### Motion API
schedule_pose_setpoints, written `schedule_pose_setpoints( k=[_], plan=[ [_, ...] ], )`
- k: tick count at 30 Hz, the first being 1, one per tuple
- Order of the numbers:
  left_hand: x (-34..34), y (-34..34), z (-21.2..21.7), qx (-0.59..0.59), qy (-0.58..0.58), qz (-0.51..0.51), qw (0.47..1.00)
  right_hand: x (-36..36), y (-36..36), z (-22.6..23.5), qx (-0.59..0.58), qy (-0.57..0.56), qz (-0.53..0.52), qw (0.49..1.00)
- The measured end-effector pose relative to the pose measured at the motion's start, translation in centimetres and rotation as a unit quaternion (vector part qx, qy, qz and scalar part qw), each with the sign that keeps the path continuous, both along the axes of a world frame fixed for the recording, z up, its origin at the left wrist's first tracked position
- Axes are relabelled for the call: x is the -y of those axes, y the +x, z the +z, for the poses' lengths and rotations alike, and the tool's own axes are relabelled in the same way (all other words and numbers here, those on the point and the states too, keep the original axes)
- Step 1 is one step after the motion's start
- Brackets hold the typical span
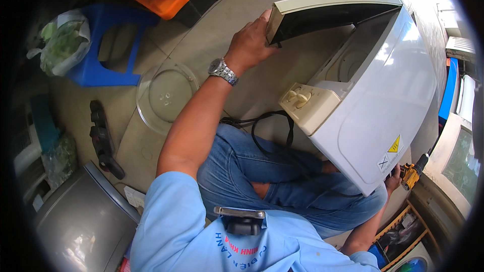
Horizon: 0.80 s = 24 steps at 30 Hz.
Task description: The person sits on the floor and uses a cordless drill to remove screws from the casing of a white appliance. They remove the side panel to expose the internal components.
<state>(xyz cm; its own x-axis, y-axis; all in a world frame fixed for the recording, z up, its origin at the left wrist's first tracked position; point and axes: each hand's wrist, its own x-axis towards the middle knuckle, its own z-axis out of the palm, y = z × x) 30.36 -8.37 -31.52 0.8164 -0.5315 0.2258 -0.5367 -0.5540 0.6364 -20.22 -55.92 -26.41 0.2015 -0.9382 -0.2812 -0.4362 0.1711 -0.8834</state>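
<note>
A white microwave oven (383, 95) stands tilted in front of me, its door (335, 1) swung open. My left hand (252, 43), with a metal watch on the wrist, grips the free edge of that door. The cream control panel (308, 103) with its knobs is toward my lap. At the oven's lower right, my right hand (394, 180) is closed around a yellow and black cordless drill (414, 172), whose chuck points away to the upper right. The oven partly hides these fingers. A black power cord (291, 131) loops over the floor by my knees.
A round glass turntable (151, 116) lies on the tiles at left, near a dark sandal (101, 141). Beyond are a blue stool (98, 65), a bag of greens (63, 45) and an orange-black toolbox (166, 5). A basket (403, 229) stands at lower right.
</note>
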Motion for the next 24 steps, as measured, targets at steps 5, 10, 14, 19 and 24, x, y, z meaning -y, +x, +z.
schedule_pose_setpoints(
  k=[5, 10, 14, 19, 24],
  plan=[
    [0.0, 0.0, -0.5, -0.028, 0.002, -0.003, 1.000, 1.4, -1.4, -0.5, 0.045, 0.040, 0.035, 0.998],
    [-0.4, 0.0, -0.6, -0.060, -0.007, -0.026, 0.998, 1.3, -1.4, -0.7, 0.027, 0.015, 0.019, 0.999],
    [-1.3, -0.2, -1.2, -0.115, 0.077, 0.003, 0.990, 0.8, -1.2, -0.6, 0.018, -0.006, 0.008, 1.000],
    [-1.5, 0.1, -0.5, -0.176, 0.032, 0.036, 0.983, 1.0, -0.8, -0.9, 0.024, -0.020, -0.005, 1.000],
    [0.4, -1.7, 2.7, -0.301, -0.011, 0.070, 0.951, 1.0, -0.9, -1.0, 0.030, -0.032, -0.022, 0.999]
  ],
)
